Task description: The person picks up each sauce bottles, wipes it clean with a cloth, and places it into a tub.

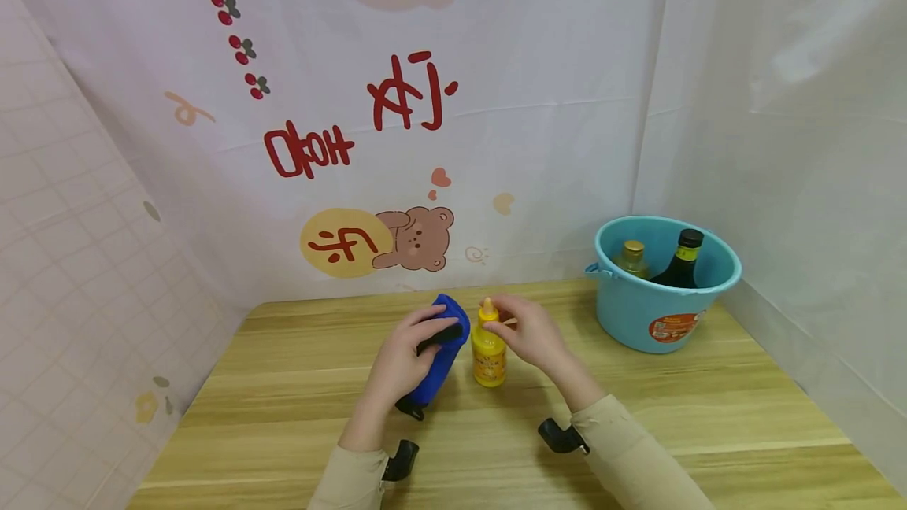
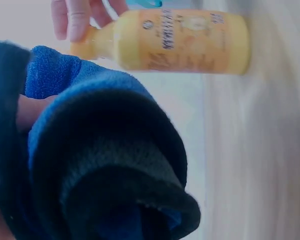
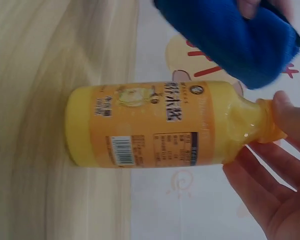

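Note:
My left hand [image 1: 402, 364] grips a rolled blue cloth [image 1: 442, 368] with black edging, just left of a yellow bottle [image 1: 489, 364]. In the left wrist view the roll's end, with blue and black layers, fills the lower left. At the bottle's neck, the thumb and fingers of my right hand [image 1: 530, 329] pinch just below its pointed orange top. The bottle stands upright, its base at the wooden tabletop in the head view. Its orange printed label [image 3: 155, 125] and barcode face the right wrist camera. The cloth hangs close beside the bottle's neck there.
A light blue bucket [image 1: 638, 313] stands on the wooden table [image 1: 298, 384] at the back right. Inside it are a dark bottle [image 1: 683, 266] with a black cap and a gold-capped bottle [image 1: 633, 258]. White printed sheeting [image 1: 553, 156] rises behind and along both sides.

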`<state>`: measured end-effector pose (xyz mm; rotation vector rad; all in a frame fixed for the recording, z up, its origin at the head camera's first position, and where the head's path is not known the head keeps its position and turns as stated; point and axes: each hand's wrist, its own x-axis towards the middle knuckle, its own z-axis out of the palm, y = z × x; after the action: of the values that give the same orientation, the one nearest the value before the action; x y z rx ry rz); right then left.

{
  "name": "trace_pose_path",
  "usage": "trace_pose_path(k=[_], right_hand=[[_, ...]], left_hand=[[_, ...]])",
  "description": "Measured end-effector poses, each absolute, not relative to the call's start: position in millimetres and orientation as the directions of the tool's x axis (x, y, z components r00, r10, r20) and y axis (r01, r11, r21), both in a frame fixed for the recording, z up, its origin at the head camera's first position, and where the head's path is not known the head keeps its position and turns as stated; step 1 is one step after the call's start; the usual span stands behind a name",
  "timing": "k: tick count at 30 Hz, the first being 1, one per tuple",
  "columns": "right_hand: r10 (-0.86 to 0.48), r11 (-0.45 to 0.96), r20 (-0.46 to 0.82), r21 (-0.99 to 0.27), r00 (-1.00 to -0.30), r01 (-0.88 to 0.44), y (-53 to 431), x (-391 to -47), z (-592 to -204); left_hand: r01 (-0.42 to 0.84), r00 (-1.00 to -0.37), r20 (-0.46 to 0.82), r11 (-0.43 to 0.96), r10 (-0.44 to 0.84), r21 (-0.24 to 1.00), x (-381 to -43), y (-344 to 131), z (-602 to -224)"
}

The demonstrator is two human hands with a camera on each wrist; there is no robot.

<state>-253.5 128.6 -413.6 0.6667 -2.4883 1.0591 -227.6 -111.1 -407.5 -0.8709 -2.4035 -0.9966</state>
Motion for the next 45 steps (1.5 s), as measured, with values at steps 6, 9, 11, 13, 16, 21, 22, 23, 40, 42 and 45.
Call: trace_pose_path(k=[6,9,11,13,16,21,22,23,40,42,45], right_hand=[[-0.229,0.684,0.515,-0.518,-0.826,-0.513,119.5,-259.1,-416.2],[-0.204,0.705,0.504,-0.520,-0.839,-0.483,116.2,-261.3,-415.2],[-0.192,0.712,0.493,-0.525,-0.848,-0.466,114.9,-262.6,-415.1],[-0.185,0.717,0.491,-0.525,-0.851,-0.459,114.3,-263.2,-415.6],[-0.189,0.719,0.502,-0.515,-0.844,-0.467,113.6,-262.1,-415.8],[-0.195,0.718,0.539,-0.490,-0.820,-0.493,113.2,-259.0,-415.6],[-0.196,0.720,0.544,-0.485,-0.816,-0.496,113.1,-258.8,-415.6],[-0.197,0.722,0.547,-0.480,-0.813,-0.498,113.2,-258.5,-415.4],[-0.190,0.726,0.549,-0.480,-0.814,-0.493,111.7,-257.2,-413.8],[-0.189,0.726,0.549,-0.480,-0.814,-0.493,111.8,-257.3,-413.9],[-0.189,0.726,0.549,-0.480,-0.814,-0.493,112.1,-257.6,-414.2]], left_hand=[[0.702,-0.699,0.584,0.548,0.412,0.454,-234.1,-110.4,-397.5],[0.706,-0.695,0.573,0.562,0.434,0.431,-236.9,-109.9,-395.0],[0.706,-0.695,0.563,0.574,0.447,0.415,-239.0,-108.6,-395.0],[0.707,-0.695,0.553,0.578,0.460,0.408,-241.3,-106.1,-396.3],[0.709,-0.697,0.538,0.569,0.474,0.416,-244.2,-101.1,-400.9],[0.695,-0.715,0.521,0.554,0.467,0.457,-247.0,-93.0,-412.5],[0.690,-0.720,0.520,0.553,0.460,0.466,-247.3,-92.0,-414.6],[0.685,-0.725,0.520,0.550,0.452,0.478,-247.4,-91.4,-416.6],[0.703,-0.707,0.539,0.538,0.459,0.464,-239.2,-94.9,-437.3],[0.703,-0.707,0.542,0.538,0.455,0.466,-238.3,-95.2,-439.2],[0.706,-0.704,0.550,0.533,0.450,0.467,-237.2,-95.7,-441.2]])
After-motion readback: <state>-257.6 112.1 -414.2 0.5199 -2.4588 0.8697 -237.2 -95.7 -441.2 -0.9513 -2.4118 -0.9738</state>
